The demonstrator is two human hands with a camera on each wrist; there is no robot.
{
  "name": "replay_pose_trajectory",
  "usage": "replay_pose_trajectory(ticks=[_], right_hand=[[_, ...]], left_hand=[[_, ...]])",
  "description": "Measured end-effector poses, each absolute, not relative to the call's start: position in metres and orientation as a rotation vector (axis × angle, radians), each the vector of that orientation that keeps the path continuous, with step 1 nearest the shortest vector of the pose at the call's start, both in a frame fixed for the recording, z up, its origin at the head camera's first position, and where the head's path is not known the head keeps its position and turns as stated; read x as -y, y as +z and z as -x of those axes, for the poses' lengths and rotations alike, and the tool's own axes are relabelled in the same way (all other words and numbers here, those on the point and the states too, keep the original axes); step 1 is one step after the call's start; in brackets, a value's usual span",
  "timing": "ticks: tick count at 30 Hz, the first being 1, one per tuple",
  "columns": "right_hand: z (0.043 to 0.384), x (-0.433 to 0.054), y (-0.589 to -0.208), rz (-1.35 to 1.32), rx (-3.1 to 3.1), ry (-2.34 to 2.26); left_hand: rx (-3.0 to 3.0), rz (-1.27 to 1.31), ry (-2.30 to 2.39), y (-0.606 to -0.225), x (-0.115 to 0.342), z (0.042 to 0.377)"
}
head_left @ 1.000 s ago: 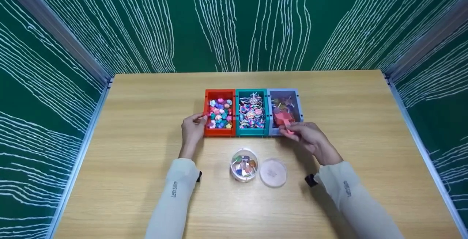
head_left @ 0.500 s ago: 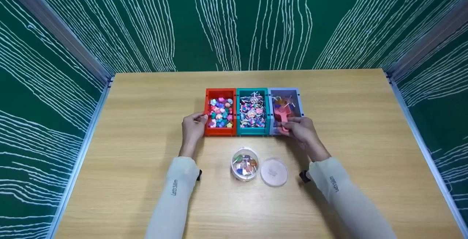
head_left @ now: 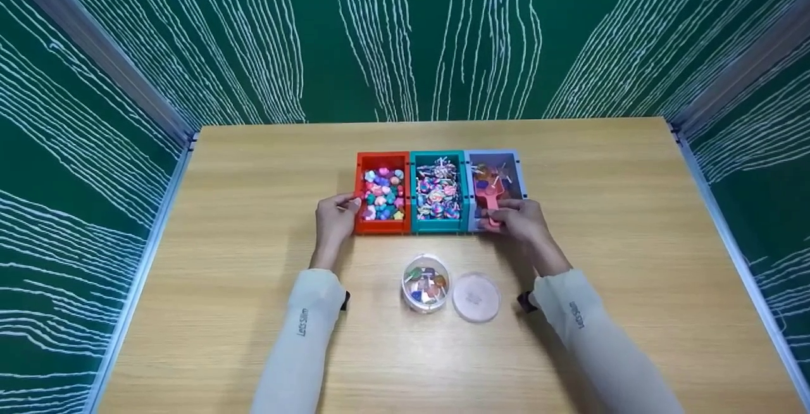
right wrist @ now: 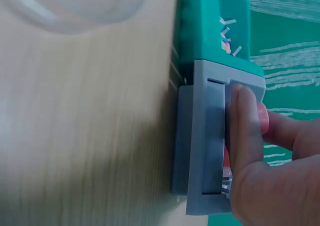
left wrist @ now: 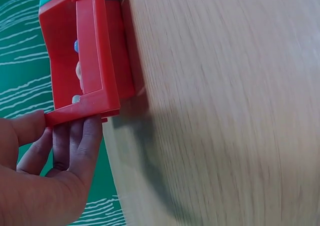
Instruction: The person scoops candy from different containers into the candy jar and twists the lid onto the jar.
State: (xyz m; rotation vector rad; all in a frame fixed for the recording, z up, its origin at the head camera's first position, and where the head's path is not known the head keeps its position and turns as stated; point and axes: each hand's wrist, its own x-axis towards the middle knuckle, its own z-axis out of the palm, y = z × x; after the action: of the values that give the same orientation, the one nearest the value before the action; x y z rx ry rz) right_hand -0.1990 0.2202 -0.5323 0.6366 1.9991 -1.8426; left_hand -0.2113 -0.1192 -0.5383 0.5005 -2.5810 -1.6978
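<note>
Left sleeve [head_left: 291,351]: the words "Lets Slim" were printed in dark letters on the pale fabric, at about 7 o'clock in the head view; the line was set roughly along the 12-to-6 axis, with the cuff placed towards 12 o'clock from it.

Right sleeve [head_left: 598,344]: the same wording, "Lets Slim", could be read less crisply at about 4 o'clock; it was run roughly along the 11-to-5 axis, with the cuff placed towards 11 o'clock.

Round lid [head_left: 476,303]: a faint mark was borne near its middle, at about 5 o'clock, too indistinct to be read.
</note>
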Motion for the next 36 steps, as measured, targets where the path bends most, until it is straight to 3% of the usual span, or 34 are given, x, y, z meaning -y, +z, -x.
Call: replay_pose_trajectory(ticks=[36], right_hand=[[0.195, -0.218, -0.532, -0.441, -2.207, -1.730]], left_hand=[[2.571, -0.416, -1.669, -0.538, 0.122, 0.210]])
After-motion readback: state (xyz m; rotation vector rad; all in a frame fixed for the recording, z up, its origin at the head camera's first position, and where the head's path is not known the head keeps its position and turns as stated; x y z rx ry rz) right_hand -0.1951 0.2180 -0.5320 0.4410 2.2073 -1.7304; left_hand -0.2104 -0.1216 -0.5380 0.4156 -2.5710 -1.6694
